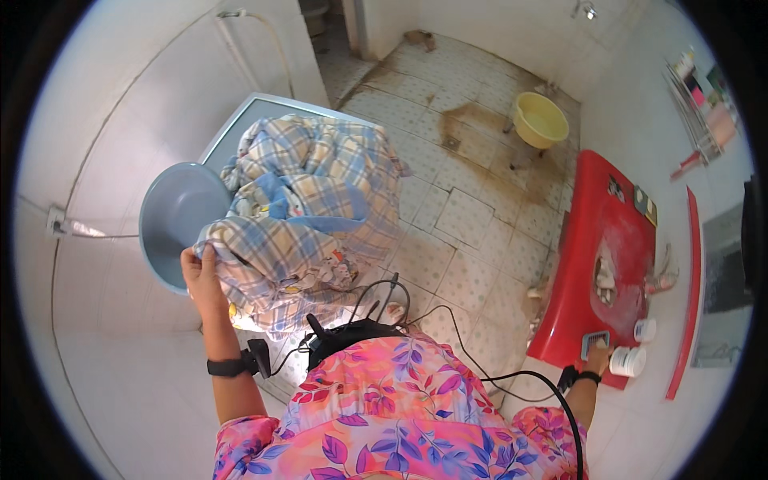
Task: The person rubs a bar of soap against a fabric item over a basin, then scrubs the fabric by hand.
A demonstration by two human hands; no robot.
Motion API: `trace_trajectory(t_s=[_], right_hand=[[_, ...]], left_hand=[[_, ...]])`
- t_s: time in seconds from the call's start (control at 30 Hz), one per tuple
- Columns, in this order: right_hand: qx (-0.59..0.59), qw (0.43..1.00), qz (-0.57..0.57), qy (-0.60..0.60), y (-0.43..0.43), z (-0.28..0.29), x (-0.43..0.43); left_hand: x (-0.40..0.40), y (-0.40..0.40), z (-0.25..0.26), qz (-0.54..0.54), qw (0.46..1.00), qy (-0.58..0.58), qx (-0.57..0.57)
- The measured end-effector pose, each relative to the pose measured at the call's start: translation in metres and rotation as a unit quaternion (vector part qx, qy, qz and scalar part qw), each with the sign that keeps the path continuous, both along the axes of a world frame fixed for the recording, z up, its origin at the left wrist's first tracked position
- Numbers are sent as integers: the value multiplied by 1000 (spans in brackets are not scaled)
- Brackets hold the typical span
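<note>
A large plaid cloth (300,240) in blue and cream lies bunched over a grey-topped appliance or stand (231,126) and hangs down its front. My left hand (203,276) pinches the cloth's left edge between thumb and fingers. Just beyond that hand is a blue-grey plastic basin (180,216). Far to the right, my right hand (597,358) is at a small grey-blue slotted tray (595,341) on the red washbasin counter (570,288); its fingers are partly hidden, and whether it holds anything cannot be told.
White tubs (628,362) stand beside my right hand. A yellow basin (540,122) sits on a low stand on the wet tiled floor. A wire rack (696,114) hangs on the right wall. Black cables (528,375) loop around my waist.
</note>
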State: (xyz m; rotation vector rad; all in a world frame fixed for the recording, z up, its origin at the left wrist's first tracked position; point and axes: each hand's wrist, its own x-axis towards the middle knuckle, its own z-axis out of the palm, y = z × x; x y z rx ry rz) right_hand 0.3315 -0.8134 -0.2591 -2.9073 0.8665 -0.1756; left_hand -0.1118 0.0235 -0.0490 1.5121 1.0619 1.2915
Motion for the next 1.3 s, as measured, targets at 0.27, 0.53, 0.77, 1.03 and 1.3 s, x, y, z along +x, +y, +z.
trace_trajectory(t_s=[0.27, 0.53, 0.77, 1.03, 1.3], right_hand=[[184, 938, 67, -287, 28, 27, 20], [681, 588, 430, -70, 392, 154, 29], [652, 331, 665, 149, 641, 231, -74], [409, 155, 897, -68, 746, 256, -203], [283, 114, 944, -121, 737, 253, -186]], left_hand=[[20, -13, 2, -28, 987, -144, -62], [79, -39, 10, -93, 978, -164, -88], [92, -64, 5, -143, 968, -171, -112], [92, -80, 3, -189, 963, -161, -102], [88, -81, -34, -279, 877, -348, -178]])
